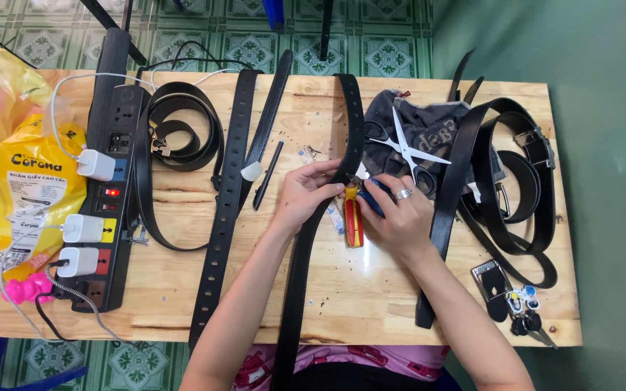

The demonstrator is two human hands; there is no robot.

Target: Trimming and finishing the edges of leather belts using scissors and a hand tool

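Observation:
A long black belt (300, 268) runs from the table's far edge down the middle toward me. My left hand (306, 194) pinches this belt between thumb and fingers. Just right of it, my right hand (400, 216), wearing a ring, grips a hand tool (354, 221) with a red-and-yellow handle and a blue one. The tool's head sits at the belt's edge, partly hidden by my fingers. White-handled scissors (409, 148) lie open on a dark cloth (429, 127) just beyond my right hand.
The wooden table (371, 304) also holds a punched black strap (222, 217), a coiled belt (179, 130), a black pen (268, 174) and looped belts (516, 181). A power strip (114, 166) with white chargers and a yellow bag (30, 188) lie left. Keys (519, 300) lie right.

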